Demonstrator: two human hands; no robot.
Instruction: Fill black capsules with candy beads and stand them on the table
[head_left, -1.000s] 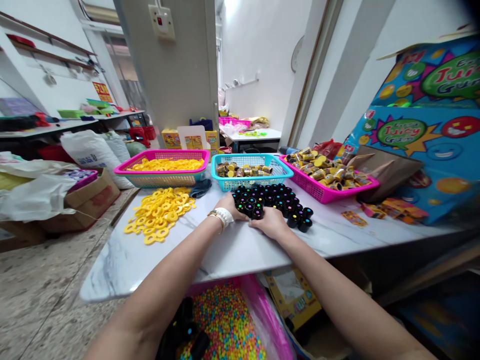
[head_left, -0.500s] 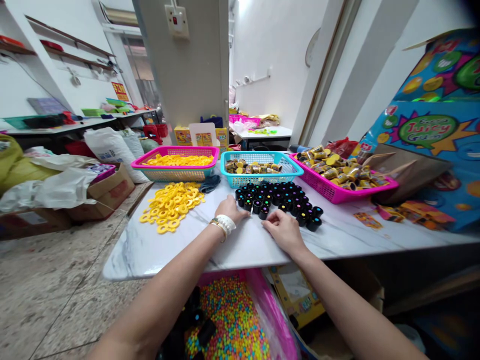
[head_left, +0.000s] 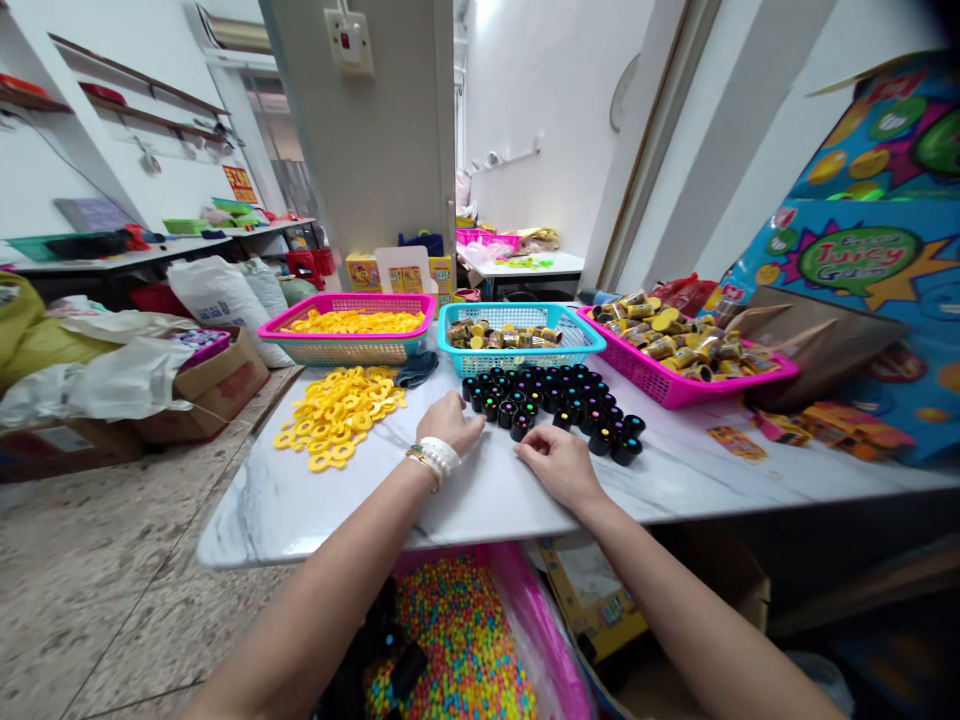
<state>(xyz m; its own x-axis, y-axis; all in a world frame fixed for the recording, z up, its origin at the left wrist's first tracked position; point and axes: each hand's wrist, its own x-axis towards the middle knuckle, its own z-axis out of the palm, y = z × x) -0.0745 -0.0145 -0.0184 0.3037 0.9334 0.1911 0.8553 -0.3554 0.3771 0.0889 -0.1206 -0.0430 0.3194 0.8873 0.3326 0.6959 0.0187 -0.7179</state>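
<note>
Many small black cups [head_left: 551, 398] with coloured candies in them stand in a tight group on the marble-patterned table. My left hand [head_left: 453, 426] is at the group's left edge, its fingers curled in; what they hold, if anything, is hidden. Just in front of the nearest cups, my right hand [head_left: 561, 464] has thumb and fingers pinched together beside one cup [head_left: 522, 427]. I cannot make out anything in that pinch. To the left of my left hand lies a pile of yellow rings [head_left: 341, 415].
Behind stand a pink basket [head_left: 274, 330] of yellow pieces, a turquoise basket [head_left: 525, 365] and a pink basket [head_left: 667, 392] of yellow-and-black tubes. A dark cloth [head_left: 417, 370] lies between. Below the table edge [head_left: 300, 550] sits a bin of colourful candy balls [head_left: 465, 640].
My left hand has shifted slightly left and its fingers are drawn in more. My right hand has moved a little left, close to the front cup. The view has shifted slightly.
</note>
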